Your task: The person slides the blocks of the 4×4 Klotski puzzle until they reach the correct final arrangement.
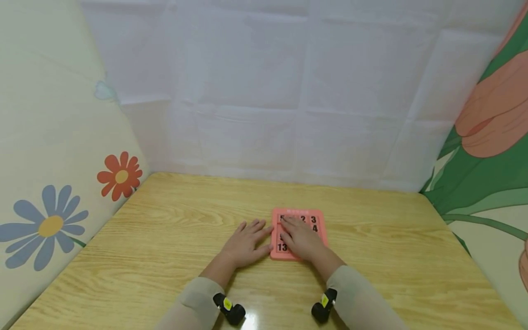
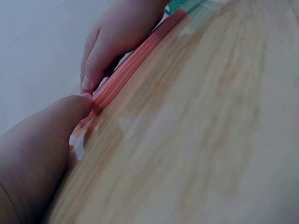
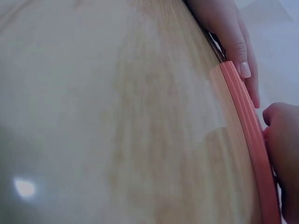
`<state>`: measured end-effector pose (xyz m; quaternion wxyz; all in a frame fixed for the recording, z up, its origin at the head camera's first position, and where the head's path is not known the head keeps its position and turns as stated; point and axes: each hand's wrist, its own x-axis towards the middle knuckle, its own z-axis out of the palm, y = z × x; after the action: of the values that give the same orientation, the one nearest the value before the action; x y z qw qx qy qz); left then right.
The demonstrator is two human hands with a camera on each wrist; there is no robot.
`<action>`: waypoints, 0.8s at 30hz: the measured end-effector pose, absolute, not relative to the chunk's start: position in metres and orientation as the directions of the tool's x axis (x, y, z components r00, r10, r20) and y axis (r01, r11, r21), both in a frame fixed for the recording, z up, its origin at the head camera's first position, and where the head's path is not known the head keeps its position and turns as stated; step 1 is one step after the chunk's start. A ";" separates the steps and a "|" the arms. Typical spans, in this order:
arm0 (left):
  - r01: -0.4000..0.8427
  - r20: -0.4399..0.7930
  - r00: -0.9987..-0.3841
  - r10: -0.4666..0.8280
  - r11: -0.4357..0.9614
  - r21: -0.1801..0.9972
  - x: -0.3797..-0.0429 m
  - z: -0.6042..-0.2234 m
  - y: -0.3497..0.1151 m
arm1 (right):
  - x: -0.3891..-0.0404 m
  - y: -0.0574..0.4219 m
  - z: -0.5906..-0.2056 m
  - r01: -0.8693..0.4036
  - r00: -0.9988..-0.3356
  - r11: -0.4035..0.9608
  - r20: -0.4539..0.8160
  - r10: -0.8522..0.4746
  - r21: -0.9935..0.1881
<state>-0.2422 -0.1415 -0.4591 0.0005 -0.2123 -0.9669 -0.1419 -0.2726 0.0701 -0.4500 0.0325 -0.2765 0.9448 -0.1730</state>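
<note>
A pink number slide puzzle (image 1: 299,211) lies flat on the table, with black numerals such as 2, 3, 4, 5 and 13 showing. My left hand (image 1: 245,243) rests on the table at the puzzle's left side, fingers spread, its thumb and fingertips touching the frame's edge. Over the numbered tiles lies my right hand (image 1: 304,239), fingertips on the upper left tiles; it hides most of the middle ones. In the left wrist view the left thumb (image 2: 79,106) meets the pink side. The right wrist view shows the right hand (image 3: 285,149) above the same rim.
The wood-grain table (image 1: 185,201) stretches out around the puzzle. A white cloth (image 1: 255,91) hangs behind it. Flower-printed cloths stand at the left (image 1: 49,137) and right (image 1: 495,165). A small black camera sits on each wrist.
</note>
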 end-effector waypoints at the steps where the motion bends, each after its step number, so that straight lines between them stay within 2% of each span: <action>1: 0.412 0.061 -0.909 0.411 0.869 0.273 -0.242 -0.459 -0.142 | -0.272 0.070 -0.450 -0.510 -0.845 0.787 0.034 -0.533 -0.348; 24: 0.416 0.067 -0.908 0.414 0.867 0.275 -0.242 -0.459 -0.142 | -0.260 0.073 -0.454 -0.508 -0.846 0.769 0.059 -0.529 -0.388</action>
<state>-0.2423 -0.1415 -0.4586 0.0031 -0.2146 -0.9661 -0.1432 -0.2596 0.0725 -0.4540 0.0270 -0.2759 0.9401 -0.1984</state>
